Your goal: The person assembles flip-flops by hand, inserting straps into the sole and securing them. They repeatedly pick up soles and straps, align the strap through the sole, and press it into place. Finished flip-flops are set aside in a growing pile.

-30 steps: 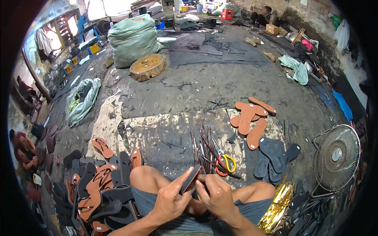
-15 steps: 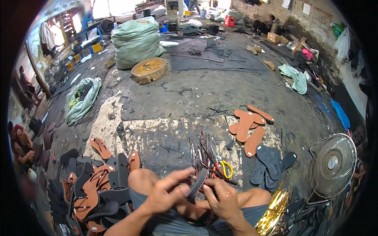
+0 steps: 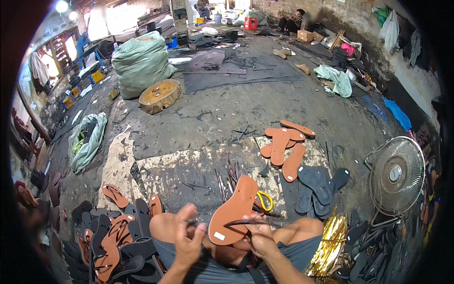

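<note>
My right hand is closed on a brown flip-flop, held up with its tan top face toward me and a white sticker at its lower end. A dark strap loops over the sole near my right fingers. To the left, my left hand is open, its fingers apart and somewhat blurred, with the thumb close to the sole's edge. Beyond the flip-flop lie a bundle of thin dark straps and a tool with yellow handles, partly hidden by the sole.
Finished-looking flip-flops pile up at my left. Tan soles and black soles lie ahead to the right. Gold strips sit by my right knee, near a standing fan. Farther off are a wooden block and a stuffed sack.
The flip-flop has turned from edge-on to showing its tan face. My left hand has come away from it and moved left and down; the right hand still holds it. The view has shifted.
</note>
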Motion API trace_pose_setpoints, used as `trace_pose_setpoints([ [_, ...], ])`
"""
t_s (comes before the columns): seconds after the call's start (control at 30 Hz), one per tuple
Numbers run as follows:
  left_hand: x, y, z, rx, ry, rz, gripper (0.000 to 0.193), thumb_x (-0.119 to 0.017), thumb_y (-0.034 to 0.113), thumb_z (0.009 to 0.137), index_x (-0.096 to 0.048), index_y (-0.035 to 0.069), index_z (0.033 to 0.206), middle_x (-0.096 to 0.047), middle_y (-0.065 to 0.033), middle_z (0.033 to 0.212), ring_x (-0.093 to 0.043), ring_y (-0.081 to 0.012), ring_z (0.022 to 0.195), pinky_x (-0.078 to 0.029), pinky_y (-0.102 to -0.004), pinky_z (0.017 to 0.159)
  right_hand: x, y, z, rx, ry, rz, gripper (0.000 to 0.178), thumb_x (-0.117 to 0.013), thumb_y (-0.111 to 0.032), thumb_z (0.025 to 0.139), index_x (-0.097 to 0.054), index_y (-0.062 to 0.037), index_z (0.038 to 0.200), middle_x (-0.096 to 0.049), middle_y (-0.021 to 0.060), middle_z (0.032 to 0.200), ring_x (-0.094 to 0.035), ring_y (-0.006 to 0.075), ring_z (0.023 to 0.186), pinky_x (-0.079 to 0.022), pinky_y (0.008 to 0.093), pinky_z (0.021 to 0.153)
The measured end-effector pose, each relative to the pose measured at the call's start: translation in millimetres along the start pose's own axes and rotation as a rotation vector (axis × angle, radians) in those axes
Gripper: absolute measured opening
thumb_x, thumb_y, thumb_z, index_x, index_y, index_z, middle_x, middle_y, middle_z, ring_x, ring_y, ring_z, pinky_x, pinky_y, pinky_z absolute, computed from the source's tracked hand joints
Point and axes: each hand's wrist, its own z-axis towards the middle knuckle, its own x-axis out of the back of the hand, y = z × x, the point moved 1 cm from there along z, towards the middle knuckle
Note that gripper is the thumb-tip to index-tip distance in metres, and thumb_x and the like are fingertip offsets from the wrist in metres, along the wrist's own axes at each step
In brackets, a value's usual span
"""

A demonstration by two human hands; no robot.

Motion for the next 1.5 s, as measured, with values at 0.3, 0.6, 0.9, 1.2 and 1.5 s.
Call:
trace_pose_setpoints([
  [0.3, 11, 41, 17, -0.607, -0.56, 0.129, 0.016, -0.076, 0.004, 0.089, -0.077, 0.008, 0.105, -0.08, -0.0061, 0.108, -0.075, -0.0224, 0.104, -0.048, -0.0437, 0.109, -8, -12, -1, 0.02, -0.159, -0.079, 0.034, -0.067, -0.027, 0.106, -0.057, -0.002, 0.127, -0.07, 0.0025, 0.095, -0.057, 0.0016, 0.068, -0.044, 0.018, 0.054],
  [0.6, 24, 10, 19, 0.217, -0.187, -1.075, 0.038, -0.062, 0.027, 0.106, -0.051, 0.005, 0.135, -0.068, -0.0103, 0.126, -0.066, -0.0222, 0.121, -0.057, -0.05, 0.106, 6, -37, 2, 0.138, -0.321, -0.29, 0.034, -0.058, -0.026, 0.111, -0.054, 0.0021, 0.129, -0.07, 0.0047, 0.105, -0.065, 0.0083, 0.095, -0.053, 0.0258, 0.083],
  [0.9, -2, 0, 54, 0.337, -0.314, -0.949, 0.051, -0.061, 0.021, 0.107, -0.043, 0.002, 0.15, -0.057, -0.017, 0.147, -0.059, -0.0308, 0.134, -0.06, -0.0475, 0.101, -13, -41, -9, 0.271, -0.353, -0.394, 0.025, -0.068, -0.01, 0.103, -0.059, 0.0004, 0.124, -0.065, 0.0064, 0.115, -0.062, 0.0114, 0.106, -0.052, 0.029, 0.096],
  [1.2, -8, -7, 30, 0.328, -0.108, -0.752, 0.034, -0.064, 0.004, 0.098, -0.058, -0.002, 0.131, -0.068, -0.0127, 0.12, -0.068, -0.0239, 0.109, -0.058, -0.0412, 0.097, -41, -55, -2, 0.619, 0.089, -0.09, 0.036, -0.078, -0.001, 0.093, -0.051, -0.006, 0.115, -0.057, 0.0006, 0.098, -0.055, 0.0066, 0.081, -0.049, 0.022, 0.071],
  [1.5, -4, 7, 7, 0.23, -0.192, -0.489, 0.02, -0.072, 0.008, 0.099, -0.069, -0.003, 0.116, -0.076, -0.0075, 0.108, -0.072, -0.0147, 0.094, -0.059, -0.0299, 0.085, -68, -67, -28, 0.738, -0.137, -0.93, 0.013, -0.076, -0.006, 0.092, -0.072, 0.0013, 0.102, -0.072, 0.0068, 0.087, -0.068, 0.0123, 0.072, -0.056, 0.029, 0.064],
])
